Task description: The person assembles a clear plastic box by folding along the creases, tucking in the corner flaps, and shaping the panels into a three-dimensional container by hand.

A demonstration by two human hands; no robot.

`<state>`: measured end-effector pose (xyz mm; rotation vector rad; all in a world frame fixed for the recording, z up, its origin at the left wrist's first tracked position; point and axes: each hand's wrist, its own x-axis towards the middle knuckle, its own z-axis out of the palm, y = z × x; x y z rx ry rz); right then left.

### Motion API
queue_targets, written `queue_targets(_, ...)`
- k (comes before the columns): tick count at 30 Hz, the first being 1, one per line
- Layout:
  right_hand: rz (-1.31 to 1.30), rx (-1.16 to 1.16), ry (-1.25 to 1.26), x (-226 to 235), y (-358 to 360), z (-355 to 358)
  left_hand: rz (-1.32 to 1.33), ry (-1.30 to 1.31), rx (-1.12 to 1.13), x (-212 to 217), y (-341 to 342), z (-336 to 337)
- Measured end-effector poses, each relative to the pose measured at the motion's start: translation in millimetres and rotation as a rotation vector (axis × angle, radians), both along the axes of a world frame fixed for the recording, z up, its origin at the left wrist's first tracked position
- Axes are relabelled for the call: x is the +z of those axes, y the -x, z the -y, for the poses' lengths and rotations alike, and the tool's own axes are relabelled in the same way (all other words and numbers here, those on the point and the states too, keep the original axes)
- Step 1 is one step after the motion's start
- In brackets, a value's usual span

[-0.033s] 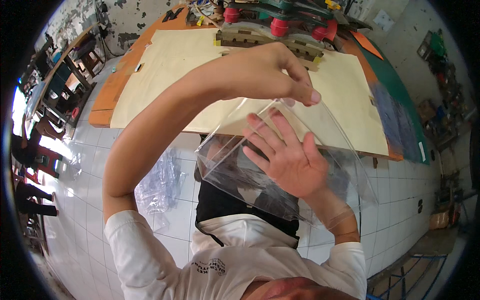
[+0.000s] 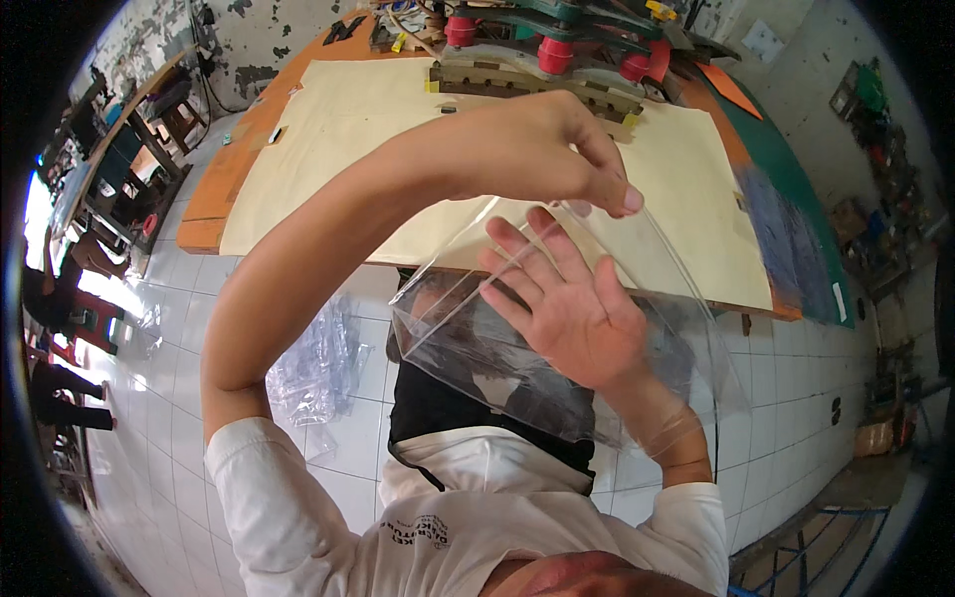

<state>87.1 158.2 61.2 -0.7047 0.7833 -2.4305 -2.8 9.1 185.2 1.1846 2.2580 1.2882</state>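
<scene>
A clear plastic case [image 2: 497,388], boxy with straight seams and see-through walls, hangs in front of me above the near table edge. My left hand [image 2: 537,149] arches over its far end, thumb and fingers pinched together on the upper edge. My right hand [image 2: 587,328] shows through the clear plastic, palm up and fingers spread. Plastic crosses its wrist; whether the hand is inside the case or behind it, I cannot tell. Some of the left fingertips are hidden behind the thumb.
Cream sheet [image 2: 338,129] covers most of the orange-brown table [image 2: 207,214]. A heavy green press-like machine with red parts [image 2: 555,55] stands at the back. Folded clear plastic [image 2: 316,363] lies at lower left over the tiled floor. A green mat [image 2: 818,264] edges the right.
My left hand has shifted slightly down and to the right with the case edge. The right hand has moved a little up and left, fingers still spread.
</scene>
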Motion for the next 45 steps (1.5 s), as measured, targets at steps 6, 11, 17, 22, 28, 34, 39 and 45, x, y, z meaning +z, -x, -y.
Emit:
queue_targets(6, -0.104, -0.041, 0.030, -11.8, 25.4, 4.8, 0.189, 0.153, -0.030, 18.4, 2.2, -13.6)
queue_targets(11, -0.154, -0.064, 0.023, -11.8, 25.5, 8.4, 0.152, 0.182, -0.158, 14.9, 17.9, -19.3)
queue_targets(17, -0.144, -0.130, -0.047, -9.6, 23.0, 5.7, 0.266, 0.202, -0.094, 19.5, 6.7, -25.4)
queue_targets(22, -0.190, -0.213, -0.120, -9.1, 22.3, 3.4, 0.303, 0.230, -0.084, 23.9, -0.2, -27.8)
queue_targets(28, -0.344, -0.244, -0.420, 2.5, 17.4, -3.5, 0.289, 0.214, -0.102, 27.0, -2.5, -26.6)
queue_targets(34, -0.282, -0.323, -0.260, -5.7, 14.3, 0.5, 0.218, 0.204, -0.138, 18.6, 0.9, -28.2)
queue_targets(39, -0.289, -0.233, -0.559, 18.2, 3.1, 0.8, 0.181, 0.206, -0.106, 18.3, -1.2, -29.8)
queue_targets(45, -0.286, -0.249, -0.490, 5.5, 6.0, -5.7, 0.012, 0.122, -0.161, 2.1, 0.2, -18.4)
